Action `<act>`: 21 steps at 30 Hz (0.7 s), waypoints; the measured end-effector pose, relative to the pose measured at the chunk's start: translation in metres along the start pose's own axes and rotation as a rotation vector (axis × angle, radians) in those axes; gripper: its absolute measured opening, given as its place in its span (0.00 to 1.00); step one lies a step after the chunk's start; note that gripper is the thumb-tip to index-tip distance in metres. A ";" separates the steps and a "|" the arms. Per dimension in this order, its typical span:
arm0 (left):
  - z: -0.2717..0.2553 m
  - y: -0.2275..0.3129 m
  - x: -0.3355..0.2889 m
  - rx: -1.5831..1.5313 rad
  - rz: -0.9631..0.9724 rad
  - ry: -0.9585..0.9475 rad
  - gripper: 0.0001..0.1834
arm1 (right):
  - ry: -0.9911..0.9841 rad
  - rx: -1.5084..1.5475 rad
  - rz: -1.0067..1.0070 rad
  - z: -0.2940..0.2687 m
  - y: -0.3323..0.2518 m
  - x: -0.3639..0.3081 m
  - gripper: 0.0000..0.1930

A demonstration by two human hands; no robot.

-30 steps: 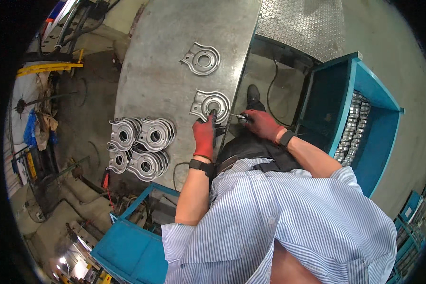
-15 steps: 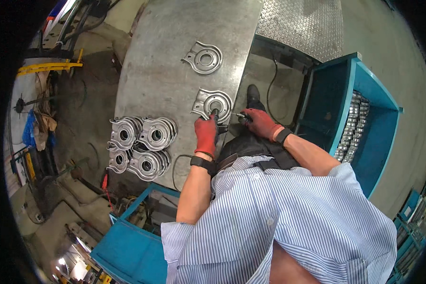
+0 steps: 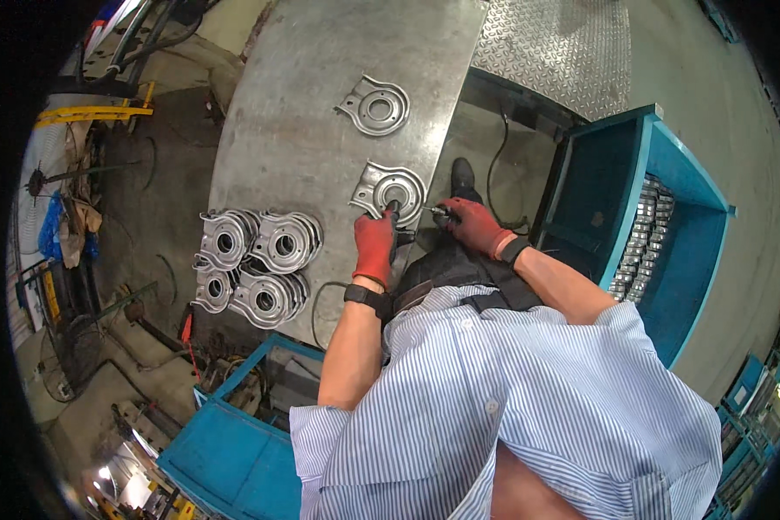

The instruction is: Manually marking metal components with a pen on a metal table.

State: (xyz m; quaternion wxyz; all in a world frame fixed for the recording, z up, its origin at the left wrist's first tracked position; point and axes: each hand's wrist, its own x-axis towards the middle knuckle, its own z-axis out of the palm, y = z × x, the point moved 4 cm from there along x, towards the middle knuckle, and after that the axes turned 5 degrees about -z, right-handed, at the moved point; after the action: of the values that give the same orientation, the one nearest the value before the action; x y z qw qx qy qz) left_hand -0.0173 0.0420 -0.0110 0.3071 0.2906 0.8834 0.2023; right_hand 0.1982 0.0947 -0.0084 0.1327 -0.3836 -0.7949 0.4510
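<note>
A stamped metal bracket with a round centre hole lies at the right edge of the steel table, in front of me. My left hand, in a red glove with dark fingertips, holds its near side, one finger reaching to the centre ring. My right hand, gloved alike, is closed round a slim tool with a thin metal tip. That tip points left at the bracket's right rim; whether it touches I cannot tell. Another such bracket lies flat farther up the table, apart from both hands.
Stacks of like brackets stand at the table's near left corner. The steel table runs away from me. A blue bin with rows of metal parts stands at right, beside a tread plate. A blue metal frame is at lower left.
The view has shifted slightly. Both hands, the bracket and the tool keep nearly the same places, with the tool's tip still at the bracket's right rim.
</note>
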 end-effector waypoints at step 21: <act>-0.001 -0.005 0.004 0.001 0.080 0.003 0.25 | -0.006 0.032 -0.084 0.000 0.000 0.002 0.21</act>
State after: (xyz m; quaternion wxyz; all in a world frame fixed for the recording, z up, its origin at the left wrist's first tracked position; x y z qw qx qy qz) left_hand -0.0222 0.0405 -0.0142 0.2973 0.3257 0.8715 0.2144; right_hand 0.1967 0.0961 -0.0092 0.1552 -0.3462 -0.8034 0.4589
